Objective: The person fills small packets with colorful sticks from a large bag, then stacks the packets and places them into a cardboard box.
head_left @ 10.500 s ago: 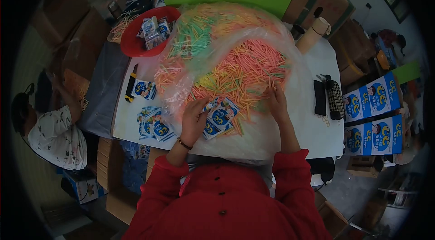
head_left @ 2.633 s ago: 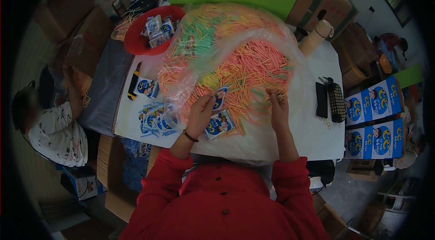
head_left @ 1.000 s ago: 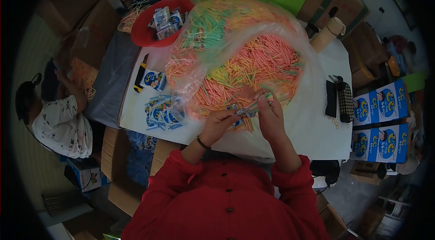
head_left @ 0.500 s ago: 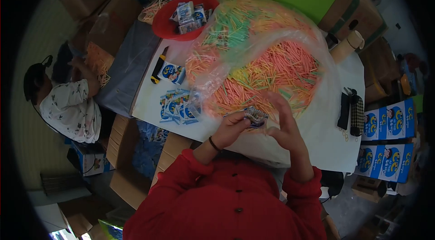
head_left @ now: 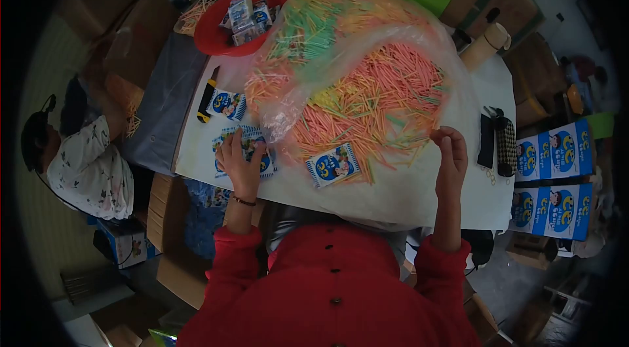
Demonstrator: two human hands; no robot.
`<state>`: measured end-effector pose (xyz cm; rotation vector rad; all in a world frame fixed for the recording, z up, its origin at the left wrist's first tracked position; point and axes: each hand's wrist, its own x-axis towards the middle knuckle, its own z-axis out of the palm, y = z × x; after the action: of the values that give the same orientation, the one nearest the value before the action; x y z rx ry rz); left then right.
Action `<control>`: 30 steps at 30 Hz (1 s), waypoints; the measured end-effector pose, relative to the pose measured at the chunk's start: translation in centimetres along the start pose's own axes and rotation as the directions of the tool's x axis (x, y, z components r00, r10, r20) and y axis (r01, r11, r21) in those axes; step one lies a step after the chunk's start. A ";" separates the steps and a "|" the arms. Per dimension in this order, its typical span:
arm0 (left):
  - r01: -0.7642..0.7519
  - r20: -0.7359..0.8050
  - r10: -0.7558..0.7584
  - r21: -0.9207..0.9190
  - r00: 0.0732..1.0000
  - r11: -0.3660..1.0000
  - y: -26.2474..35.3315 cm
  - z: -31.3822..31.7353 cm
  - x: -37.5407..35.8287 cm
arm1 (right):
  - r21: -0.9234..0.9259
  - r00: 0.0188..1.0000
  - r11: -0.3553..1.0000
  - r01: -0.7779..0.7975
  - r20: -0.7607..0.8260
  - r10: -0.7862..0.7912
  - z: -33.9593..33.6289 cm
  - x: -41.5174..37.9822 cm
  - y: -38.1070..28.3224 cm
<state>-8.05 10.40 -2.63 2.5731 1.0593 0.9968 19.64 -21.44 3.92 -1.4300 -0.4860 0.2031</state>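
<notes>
My left hand (head_left: 241,162) reaches over several flat blue-and-white printed packets (head_left: 265,162) at the table's front left, its fingers spread and touching or just above them. My right hand (head_left: 451,154) is raised at the right side of the heap of pastel sticks (head_left: 386,95), fingers bent together; whatever they hold, if anything, is hard to make out. Between my hands a single printed packet (head_left: 333,165) lies at the front edge of the heap. The pink, yellow and green sticks spill from a large clear plastic bag (head_left: 288,114).
A red bowl (head_left: 208,36) with filled packets stands back left. Close by are a yellow-black utility knife (head_left: 208,98) and another packet (head_left: 226,105). A checkered pouch (head_left: 504,144) lies at right, beyond it blue cartons (head_left: 553,209). A person (head_left: 88,164) sits at left.
The packet my hands held has been let go and lies on the table. My left hand has moved left to the flat packets, my right hand a little right. The whole view has shifted slightly.
</notes>
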 end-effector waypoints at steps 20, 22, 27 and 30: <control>-0.212 0.489 0.346 -0.309 0.801 0.927 12.1 2.9 0.8 | -0.736 0.704 0.165 0.656 0.676 0.217 -1.4 6.9 3.8; -0.177 0.477 0.354 -0.376 0.805 0.910 11.1 3.6 0.8 | -0.636 0.699 0.344 0.690 0.710 -0.091 -2.8 6.6 5.4; -0.025 0.400 0.286 -0.545 0.871 0.838 10.9 3.7 0.9 | -0.303 0.958 0.950 0.077 0.288 0.014 -0.5 4.1 5.7; -0.055 0.320 0.313 -0.616 0.894 0.786 10.9 4.1 0.7 | -0.172 0.973 0.978 0.115 0.218 -0.076 0.0 3.2 8.8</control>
<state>1.01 3.27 -1.02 2.2194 0.3005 0.6347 23.80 -18.88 -4.01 -1.5686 -0.7629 0.2376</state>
